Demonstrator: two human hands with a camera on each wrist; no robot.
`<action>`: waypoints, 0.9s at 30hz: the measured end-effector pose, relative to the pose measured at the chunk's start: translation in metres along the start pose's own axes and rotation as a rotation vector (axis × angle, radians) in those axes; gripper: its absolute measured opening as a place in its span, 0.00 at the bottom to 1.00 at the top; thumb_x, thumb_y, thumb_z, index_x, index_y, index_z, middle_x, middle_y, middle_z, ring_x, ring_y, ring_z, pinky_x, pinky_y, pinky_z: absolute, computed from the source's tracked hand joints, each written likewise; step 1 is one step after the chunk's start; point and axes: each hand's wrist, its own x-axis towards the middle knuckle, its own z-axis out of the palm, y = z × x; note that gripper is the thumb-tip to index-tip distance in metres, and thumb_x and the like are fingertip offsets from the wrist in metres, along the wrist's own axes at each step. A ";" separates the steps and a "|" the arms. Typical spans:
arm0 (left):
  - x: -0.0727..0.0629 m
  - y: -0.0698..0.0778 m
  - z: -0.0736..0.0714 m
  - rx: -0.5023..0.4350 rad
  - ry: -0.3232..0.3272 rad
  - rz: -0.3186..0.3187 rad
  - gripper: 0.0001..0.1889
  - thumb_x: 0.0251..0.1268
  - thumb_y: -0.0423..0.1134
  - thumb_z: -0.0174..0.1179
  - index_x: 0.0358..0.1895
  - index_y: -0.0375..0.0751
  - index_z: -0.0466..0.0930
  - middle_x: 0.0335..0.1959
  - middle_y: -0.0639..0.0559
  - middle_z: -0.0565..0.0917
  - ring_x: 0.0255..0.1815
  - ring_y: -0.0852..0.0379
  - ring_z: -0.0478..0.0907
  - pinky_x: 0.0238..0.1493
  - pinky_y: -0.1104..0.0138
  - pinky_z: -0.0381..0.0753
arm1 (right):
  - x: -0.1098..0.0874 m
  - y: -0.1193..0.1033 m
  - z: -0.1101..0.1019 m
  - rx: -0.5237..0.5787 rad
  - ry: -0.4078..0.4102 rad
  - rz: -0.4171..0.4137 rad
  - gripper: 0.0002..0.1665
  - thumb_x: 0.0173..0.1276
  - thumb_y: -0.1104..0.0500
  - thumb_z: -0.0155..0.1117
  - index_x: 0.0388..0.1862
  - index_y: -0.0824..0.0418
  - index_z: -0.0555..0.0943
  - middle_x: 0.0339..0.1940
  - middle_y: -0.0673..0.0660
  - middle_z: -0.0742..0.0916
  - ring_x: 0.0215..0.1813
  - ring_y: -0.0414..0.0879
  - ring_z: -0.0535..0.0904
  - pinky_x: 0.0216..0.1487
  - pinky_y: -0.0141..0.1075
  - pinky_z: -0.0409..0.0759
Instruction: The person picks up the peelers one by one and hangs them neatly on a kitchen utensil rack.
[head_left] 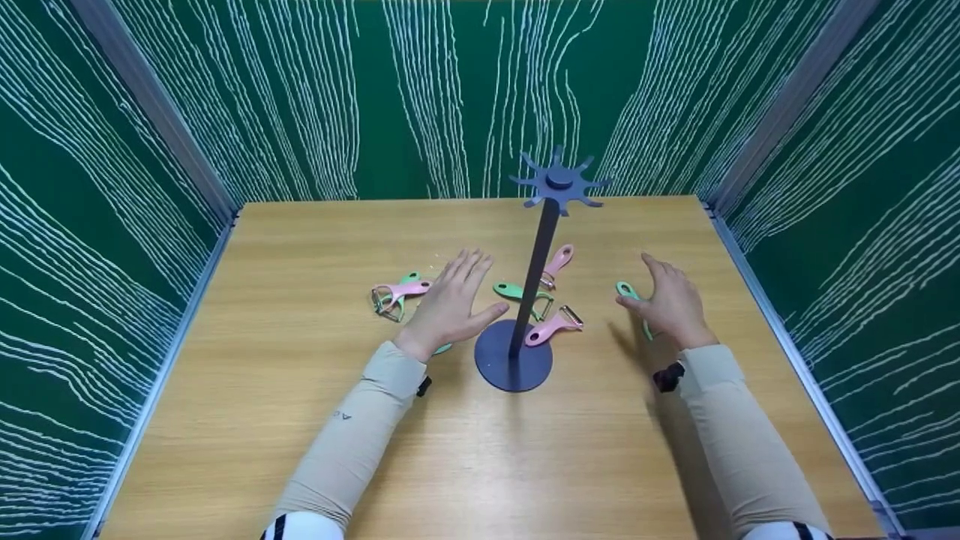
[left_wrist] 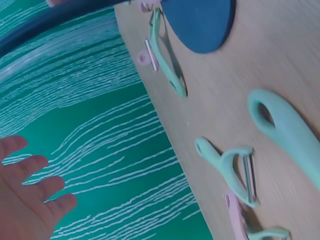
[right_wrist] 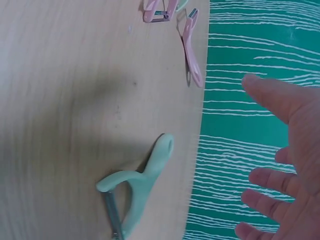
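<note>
My left hand (head_left: 454, 300) hovers over the table left of a dark hook stand (head_left: 529, 281), its fingers straight and thumb spread, holding nothing. Partly hidden beneath it is a green peeler (left_wrist: 295, 137), and just beyond its left side a pink peeler (head_left: 405, 289) lies across another green peeler (left_wrist: 225, 165). To the right of the stand, my right hand (head_left: 675, 304) is raised with fingers extended and nothing in its grasp. Below that hand lies a green peeler (right_wrist: 145, 182), partly covered by it in the head view.
The stand has a round base (head_left: 495, 367) and a top ring of hooks (head_left: 559, 178), all bare. Around its pole lie a green peeler (head_left: 510, 290), a pink peeler (head_left: 559, 259) and another pink peeler (head_left: 547, 328). Green patterned walls (head_left: 465, 97) enclose the wooden table (head_left: 300, 240).
</note>
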 end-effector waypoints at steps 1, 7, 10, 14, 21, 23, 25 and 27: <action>0.001 0.001 0.001 -0.011 -0.002 -0.003 0.47 0.77 0.69 0.56 0.88 0.44 0.58 0.89 0.43 0.59 0.91 0.39 0.52 0.89 0.44 0.53 | 0.000 0.002 0.001 0.015 0.003 0.004 0.58 0.72 0.44 0.77 0.89 0.63 0.57 0.83 0.76 0.68 0.83 0.76 0.61 0.81 0.74 0.59; 0.002 0.007 0.004 -0.122 0.002 -0.005 0.45 0.76 0.66 0.62 0.86 0.45 0.61 0.88 0.44 0.62 0.89 0.42 0.58 0.87 0.46 0.62 | 0.001 0.014 0.004 0.105 -0.006 0.006 0.52 0.72 0.50 0.77 0.85 0.67 0.63 0.77 0.76 0.75 0.77 0.75 0.70 0.75 0.72 0.70; 0.003 0.009 0.005 -0.188 0.007 0.011 0.44 0.76 0.64 0.64 0.85 0.44 0.64 0.86 0.44 0.66 0.87 0.43 0.63 0.85 0.47 0.67 | 0.001 0.020 0.005 0.142 -0.031 0.014 0.49 0.73 0.51 0.76 0.84 0.69 0.64 0.75 0.77 0.76 0.75 0.75 0.71 0.72 0.71 0.73; 0.005 0.012 0.006 -0.256 0.006 0.029 0.41 0.76 0.63 0.65 0.81 0.43 0.68 0.80 0.44 0.73 0.82 0.45 0.71 0.82 0.51 0.73 | 0.003 0.028 0.007 0.186 -0.076 0.050 0.47 0.74 0.52 0.75 0.83 0.70 0.66 0.73 0.77 0.77 0.74 0.74 0.72 0.71 0.69 0.75; 0.009 0.016 0.013 -0.368 -0.005 0.041 0.35 0.75 0.57 0.69 0.76 0.43 0.74 0.74 0.45 0.79 0.76 0.46 0.77 0.79 0.52 0.76 | 0.008 0.038 0.010 0.229 -0.144 0.103 0.43 0.76 0.54 0.73 0.82 0.70 0.67 0.71 0.76 0.77 0.62 0.67 0.79 0.60 0.56 0.85; 0.010 0.017 0.015 -0.398 -0.010 0.036 0.33 0.74 0.56 0.71 0.75 0.45 0.75 0.72 0.47 0.80 0.75 0.48 0.78 0.79 0.52 0.77 | 0.009 0.041 0.011 0.236 -0.169 0.123 0.42 0.77 0.55 0.72 0.82 0.70 0.67 0.71 0.76 0.76 0.59 0.64 0.80 0.55 0.49 0.86; 0.010 0.019 0.017 -0.424 -0.015 0.029 0.32 0.74 0.54 0.72 0.75 0.47 0.76 0.71 0.49 0.81 0.75 0.50 0.78 0.78 0.52 0.77 | 0.011 0.044 0.012 0.244 -0.191 0.150 0.41 0.77 0.55 0.72 0.82 0.69 0.68 0.72 0.75 0.76 0.58 0.62 0.80 0.52 0.44 0.86; 0.010 0.020 0.019 -0.458 -0.019 0.027 0.31 0.74 0.53 0.72 0.74 0.49 0.77 0.71 0.50 0.82 0.74 0.51 0.78 0.78 0.51 0.78 | 0.013 0.047 0.013 0.250 -0.206 0.170 0.41 0.77 0.55 0.72 0.81 0.69 0.68 0.72 0.74 0.76 0.59 0.61 0.78 0.53 0.42 0.83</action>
